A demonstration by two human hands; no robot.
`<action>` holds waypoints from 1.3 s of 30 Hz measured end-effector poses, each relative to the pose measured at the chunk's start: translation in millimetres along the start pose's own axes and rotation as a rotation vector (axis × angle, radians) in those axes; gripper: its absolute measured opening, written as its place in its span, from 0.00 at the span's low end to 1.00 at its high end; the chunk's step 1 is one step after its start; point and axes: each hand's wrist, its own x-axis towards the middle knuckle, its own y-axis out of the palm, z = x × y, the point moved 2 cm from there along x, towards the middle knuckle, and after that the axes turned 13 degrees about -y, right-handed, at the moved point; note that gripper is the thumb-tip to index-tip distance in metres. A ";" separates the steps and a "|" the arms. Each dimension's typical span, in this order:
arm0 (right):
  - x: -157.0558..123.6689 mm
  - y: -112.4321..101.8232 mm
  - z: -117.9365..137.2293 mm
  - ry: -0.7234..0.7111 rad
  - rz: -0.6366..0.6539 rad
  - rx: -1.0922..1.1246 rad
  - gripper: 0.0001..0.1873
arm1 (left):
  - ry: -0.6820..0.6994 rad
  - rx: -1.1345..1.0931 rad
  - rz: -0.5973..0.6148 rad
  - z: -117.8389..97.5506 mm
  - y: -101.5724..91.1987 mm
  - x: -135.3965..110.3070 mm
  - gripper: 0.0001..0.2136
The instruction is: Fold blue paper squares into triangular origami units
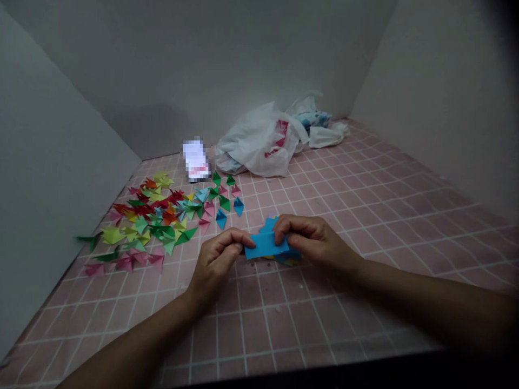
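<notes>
A blue sheet of paper [265,245], folded into a narrow rectangle, is held level between my two hands. My left hand [221,256] pinches its left end between thumb and fingers. At the other end, my right hand [310,240] grips the paper with thumb and bent forefinger. Just behind and under it lies a stack of coloured paper [271,222], mostly blue on top with yellow edges showing; my right hand hides part of the stack. Two small folded blue paper pieces [238,206] rest on the table beyond my left hand.
Many folded paper pieces [168,216] in red, yellow, green and pink spread over the left of the pink checked tablecloth [251,335]. A lit phone [195,160] stands behind them. White plastic bags [259,140] lie against the back wall.
</notes>
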 end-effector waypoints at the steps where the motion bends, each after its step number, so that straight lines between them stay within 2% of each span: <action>1: 0.0 0.0 1.5 -0.006 -0.001 -0.040 0.07 | -0.010 -0.006 0.014 0.0 0.3 0.2 0.09; 7: 0.2 1.9 5.4 -0.172 0.090 -0.167 0.10 | -0.125 -0.102 0.015 -0.1 7.6 4.7 0.09; 10: -0.6 2.3 1.8 -0.190 0.108 -0.189 0.10 | -0.218 -0.149 0.121 4.0 12.3 6.2 0.13; 16: -3.1 5.0 0.1 -0.236 0.134 -0.195 0.11 | -0.238 -0.112 0.188 8.5 14.1 5.2 0.14; 22: -2.6 8.9 -0.7 -0.098 0.081 -0.083 0.06 | -0.278 -0.070 0.132 6.0 12.0 3.9 0.16; 24: -1.6 9.4 -1.9 -0.042 0.053 -0.002 0.06 | -0.314 -0.100 0.117 5.9 11.5 4.0 0.16; 27: -0.1 8.2 -2.7 -0.045 0.040 0.014 0.07 | -0.387 -0.206 0.113 6.7 12.2 4.5 0.16; 31: 1.2 5.9 0.9 -0.251 0.085 -0.178 0.12 | -0.428 -0.334 0.091 5.4 13.2 4.7 0.16; 33: 0.5 6.3 3.9 -0.398 0.142 -0.314 0.16 | -0.443 -0.370 0.110 4.3 14.0 4.3 0.16; 35: -1.2 7.1 6.5 -0.508 0.176 -0.397 0.16 | -0.459 -0.383 0.142 3.9 15.2 3.5 0.16; 39: -4.7 7.2 11.6 -0.556 0.141 -0.458 0.10 | -0.437 -0.318 0.175 5.7 15.5 1.2 0.16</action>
